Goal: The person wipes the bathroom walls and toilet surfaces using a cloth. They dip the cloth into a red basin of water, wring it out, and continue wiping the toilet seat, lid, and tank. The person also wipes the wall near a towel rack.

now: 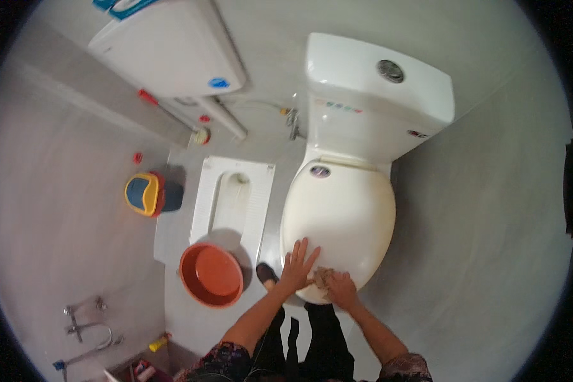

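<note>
Within grey bathroom (484,191), holding cloth (323,277) to toilet lid (340,213) with right grip (342,290), left grip (297,268) spread wide. Seemingly mid-wipe; cannot tell done from undone.

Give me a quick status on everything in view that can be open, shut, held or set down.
Toilet lid: closed.
Crumpled tan cloth: held against the lid.
Right hand: closed on the cloth.
Left hand: open, fingers spread, over the lid's edge.
Orange basin: upright, uncovered.
Squat toilet: uncovered.
Swing-lid bin: lid on.
</note>
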`<state>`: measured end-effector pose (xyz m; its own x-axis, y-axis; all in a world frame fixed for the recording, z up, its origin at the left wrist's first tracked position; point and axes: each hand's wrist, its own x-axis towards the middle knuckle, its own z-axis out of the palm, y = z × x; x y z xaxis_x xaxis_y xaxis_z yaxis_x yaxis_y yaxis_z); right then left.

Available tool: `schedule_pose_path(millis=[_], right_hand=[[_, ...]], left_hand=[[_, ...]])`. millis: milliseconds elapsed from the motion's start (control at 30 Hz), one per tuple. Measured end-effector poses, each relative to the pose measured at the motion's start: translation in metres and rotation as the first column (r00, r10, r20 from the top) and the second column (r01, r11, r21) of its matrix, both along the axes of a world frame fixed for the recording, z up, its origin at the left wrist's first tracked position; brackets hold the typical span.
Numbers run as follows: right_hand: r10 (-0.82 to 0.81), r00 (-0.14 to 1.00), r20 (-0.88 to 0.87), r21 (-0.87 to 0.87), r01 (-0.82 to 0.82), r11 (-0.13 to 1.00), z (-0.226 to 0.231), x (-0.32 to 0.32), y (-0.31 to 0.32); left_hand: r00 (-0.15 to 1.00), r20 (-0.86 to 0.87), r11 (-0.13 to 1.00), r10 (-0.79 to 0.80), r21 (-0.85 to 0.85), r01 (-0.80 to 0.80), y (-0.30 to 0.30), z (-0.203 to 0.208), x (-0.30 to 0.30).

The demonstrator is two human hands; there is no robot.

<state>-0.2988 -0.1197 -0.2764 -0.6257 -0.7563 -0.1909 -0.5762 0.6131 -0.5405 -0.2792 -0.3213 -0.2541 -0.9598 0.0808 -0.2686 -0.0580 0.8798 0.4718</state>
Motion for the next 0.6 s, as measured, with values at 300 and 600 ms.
schedule_pose_path(millis=[300, 600], right_hand=[[-0.719, 0.69, -0.08, 0.024, 0.723, 0.691, -0.019, -0.118, -0.08], [-0.174, 0.917, -0.36, 0.068, 0.212, 0.975, -0.028, -0.033, -0.167]], left_hand=[[0.899, 0.396, 0.913, 0.189, 0.266, -0.309, -0.064, -0.03, 0.082], [0.823, 0.503, 0.838, 0.264, 0.302, -0.454, -0.112, -0.054, 0.158]])
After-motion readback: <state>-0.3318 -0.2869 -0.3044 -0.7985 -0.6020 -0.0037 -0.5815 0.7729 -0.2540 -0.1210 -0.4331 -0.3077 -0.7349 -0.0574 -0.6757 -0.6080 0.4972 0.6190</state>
